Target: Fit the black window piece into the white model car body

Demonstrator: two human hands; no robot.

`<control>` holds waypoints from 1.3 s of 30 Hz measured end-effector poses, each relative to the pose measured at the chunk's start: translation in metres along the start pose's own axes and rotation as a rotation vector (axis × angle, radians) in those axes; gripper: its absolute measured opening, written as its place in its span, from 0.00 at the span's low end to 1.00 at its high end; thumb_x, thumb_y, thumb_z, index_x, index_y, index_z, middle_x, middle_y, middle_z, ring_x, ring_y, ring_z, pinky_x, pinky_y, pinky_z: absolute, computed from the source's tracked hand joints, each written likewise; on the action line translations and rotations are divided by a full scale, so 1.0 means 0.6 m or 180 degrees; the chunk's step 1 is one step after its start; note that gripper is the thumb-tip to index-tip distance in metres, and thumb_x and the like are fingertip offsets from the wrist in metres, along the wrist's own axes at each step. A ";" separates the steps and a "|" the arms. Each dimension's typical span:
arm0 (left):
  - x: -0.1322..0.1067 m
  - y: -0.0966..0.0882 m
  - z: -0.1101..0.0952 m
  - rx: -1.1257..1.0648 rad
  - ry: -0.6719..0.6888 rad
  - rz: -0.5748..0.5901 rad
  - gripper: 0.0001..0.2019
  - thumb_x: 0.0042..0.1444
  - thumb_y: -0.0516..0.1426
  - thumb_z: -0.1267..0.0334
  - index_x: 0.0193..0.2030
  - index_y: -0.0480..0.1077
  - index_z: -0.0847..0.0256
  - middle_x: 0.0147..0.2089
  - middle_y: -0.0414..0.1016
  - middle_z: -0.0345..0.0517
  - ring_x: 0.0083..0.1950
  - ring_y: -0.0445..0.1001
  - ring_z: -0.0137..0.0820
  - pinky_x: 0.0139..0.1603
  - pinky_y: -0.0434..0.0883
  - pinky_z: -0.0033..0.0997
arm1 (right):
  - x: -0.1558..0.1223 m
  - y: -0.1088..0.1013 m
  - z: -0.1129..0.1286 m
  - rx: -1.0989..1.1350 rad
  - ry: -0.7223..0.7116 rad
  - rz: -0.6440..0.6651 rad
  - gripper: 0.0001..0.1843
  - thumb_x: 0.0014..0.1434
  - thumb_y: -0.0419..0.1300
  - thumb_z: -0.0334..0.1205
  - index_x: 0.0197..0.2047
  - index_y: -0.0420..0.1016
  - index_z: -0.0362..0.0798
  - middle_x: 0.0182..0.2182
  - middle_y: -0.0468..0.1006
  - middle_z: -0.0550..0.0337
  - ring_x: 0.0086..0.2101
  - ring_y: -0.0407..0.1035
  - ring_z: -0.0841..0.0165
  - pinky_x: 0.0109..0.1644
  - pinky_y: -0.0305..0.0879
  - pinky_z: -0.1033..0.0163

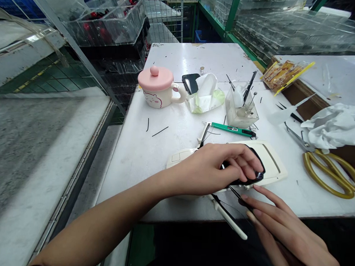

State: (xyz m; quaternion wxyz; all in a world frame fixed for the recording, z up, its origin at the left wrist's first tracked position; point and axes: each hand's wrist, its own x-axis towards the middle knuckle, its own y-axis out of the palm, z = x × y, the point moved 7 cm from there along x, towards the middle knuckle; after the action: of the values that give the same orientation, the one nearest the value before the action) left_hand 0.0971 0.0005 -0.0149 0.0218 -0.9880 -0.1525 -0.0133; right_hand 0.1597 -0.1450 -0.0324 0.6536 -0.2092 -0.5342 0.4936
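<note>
What looks like a cream model car body (274, 161) lies near the table's front edge, with narrow cream-and-black side pieces sticking out. My left hand (220, 165) rests across it, fingers curled down onto a glossy black part (257, 154) set in its middle. The hand and wrist hide much of the body. From the lower right, my right hand (281, 226) pinches slim black tweezers (239, 197). Their tips meet the near edge of the body, just under my left fingers. One cream side piece (232, 223) juts toward me past the table edge.
Behind the body lie a green utility knife (231, 129) and a clear box of small tools (241, 116). A pink-lidded mug (158, 89), tissue pack (206, 97) and dark phone (191, 83) stand farther back. Gold-handled scissors (327, 173) and crumpled white paper (337, 125) are at right.
</note>
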 end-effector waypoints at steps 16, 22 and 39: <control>-0.001 0.001 -0.001 0.0012 0.0012 0.0015 0.16 0.53 0.47 0.80 0.42 0.70 0.63 0.40 0.76 0.43 0.40 0.75 0.25 0.47 0.73 0.29 | -0.010 -0.001 -0.010 0.0015 0.0304 -0.0075 0.12 0.66 0.58 0.47 0.43 0.79 0.51 0.42 0.82 0.52 0.48 0.77 0.57 0.53 0.77 0.53; -0.002 0.001 0.000 0.0013 -0.0019 0.0021 0.16 0.53 0.48 0.80 0.42 0.70 0.62 0.40 0.75 0.43 0.40 0.75 0.26 0.47 0.73 0.28 | -0.017 -0.005 -0.013 0.0097 0.0308 -0.0171 0.13 0.64 0.60 0.49 0.45 0.79 0.52 0.43 0.82 0.52 0.49 0.76 0.56 0.53 0.77 0.52; -0.002 0.002 -0.001 0.0021 -0.0019 0.0019 0.15 0.54 0.48 0.80 0.42 0.70 0.63 0.40 0.75 0.43 0.40 0.75 0.25 0.47 0.73 0.27 | 0.021 -0.009 0.007 0.0028 -0.0075 -0.0211 0.12 0.69 0.52 0.35 0.45 0.78 0.47 0.41 0.84 0.53 0.42 0.80 0.62 0.52 0.77 0.60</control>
State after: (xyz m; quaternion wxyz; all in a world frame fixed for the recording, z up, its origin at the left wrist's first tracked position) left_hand 0.0964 -0.0012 -0.0143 0.0246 -0.9884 -0.1496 -0.0098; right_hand 0.1573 -0.1377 -0.0205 0.6641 -0.1827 -0.5463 0.4765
